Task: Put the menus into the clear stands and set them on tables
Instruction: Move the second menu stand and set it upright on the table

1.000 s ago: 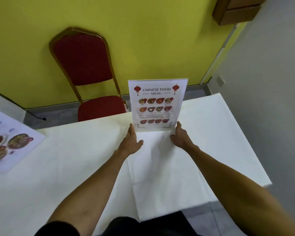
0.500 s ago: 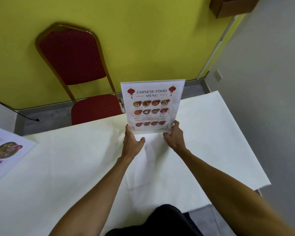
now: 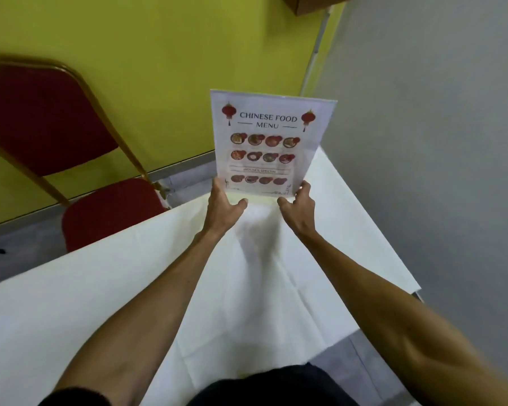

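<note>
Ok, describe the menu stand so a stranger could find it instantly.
Look at the white-clothed table by the grey wall. At its far edge, the left hand and right hand hold the upright clear menu stand. It alone reads "Chinese Food Menu" between red lanterns.

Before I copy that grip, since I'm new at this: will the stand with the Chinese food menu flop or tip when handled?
Probably stiff: the menu stand stays flat and upright though the left hand and right hand grip only its bottom corners. Likely light, as fingertips suffice. Tall with a narrow foot, it may tip if nudged on the white tablecloth.
</note>
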A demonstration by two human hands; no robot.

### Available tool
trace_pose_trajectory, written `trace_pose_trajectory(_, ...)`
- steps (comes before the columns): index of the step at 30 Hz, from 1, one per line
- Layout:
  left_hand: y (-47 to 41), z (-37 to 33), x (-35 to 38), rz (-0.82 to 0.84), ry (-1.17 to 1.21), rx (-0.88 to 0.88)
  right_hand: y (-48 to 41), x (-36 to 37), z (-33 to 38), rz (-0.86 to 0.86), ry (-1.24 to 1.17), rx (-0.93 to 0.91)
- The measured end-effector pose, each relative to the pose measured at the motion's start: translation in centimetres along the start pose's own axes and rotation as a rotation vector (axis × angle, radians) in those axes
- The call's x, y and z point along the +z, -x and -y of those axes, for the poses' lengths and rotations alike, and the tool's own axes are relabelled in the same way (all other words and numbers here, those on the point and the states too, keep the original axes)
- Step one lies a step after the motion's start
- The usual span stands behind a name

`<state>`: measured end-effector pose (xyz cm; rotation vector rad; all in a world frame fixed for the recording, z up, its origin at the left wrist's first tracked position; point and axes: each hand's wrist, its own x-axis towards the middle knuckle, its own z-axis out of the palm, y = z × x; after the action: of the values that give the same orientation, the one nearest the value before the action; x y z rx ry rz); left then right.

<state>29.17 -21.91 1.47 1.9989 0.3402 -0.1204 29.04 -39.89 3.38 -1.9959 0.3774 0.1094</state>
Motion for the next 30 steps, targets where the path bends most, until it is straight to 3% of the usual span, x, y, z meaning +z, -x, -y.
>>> trace_pose_trajectory(10, -3.1, -2.1, 8.2, 0.336, -0.067, 0.065, -2.7, -6.5, -5.5, -0.129, -0.014, 0.146)
trace_pose_trajectory(21, -5.0, -2.6, 10.7, 0.322, 0.03, 0.04, -4.8, -6.9, -6.6, -0.137, -0.106, 0.117)
trace_pose_trajectory(30, -5.1, -2.4, 10.3, 0.312, -0.053, -0.009, -5.6, -6.7, -6.1, -0.049, -0.097, 0.088)
